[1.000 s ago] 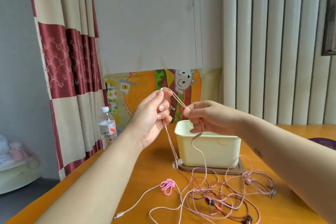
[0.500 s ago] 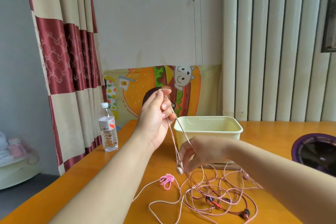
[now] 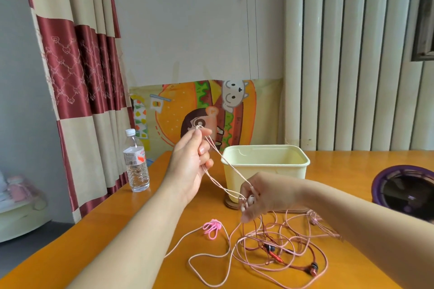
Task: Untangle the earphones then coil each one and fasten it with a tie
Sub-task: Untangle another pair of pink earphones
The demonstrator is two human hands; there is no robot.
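Observation:
My left hand is raised above the table and pinches a loop of the pale pink earphone cord at its fingertips. The doubled cord runs down and right to my right hand, which pinches the white earbuds just in front of the box. Below it the rest of the pink cord lies tangled on the table, mixed with a red earphone. A bunch of pink ties lies left of the tangle.
A cream plastic box stands open behind my right hand on a wooden coaster. A water bottle stands at the orange table's left edge. A dark purple round object sits far right. Curtains and blinds hang behind.
My right hand has slid down the cord from my left hand to the earbuds near the table, drawing the doubled cord taut. My left hand keeps its raised hold.

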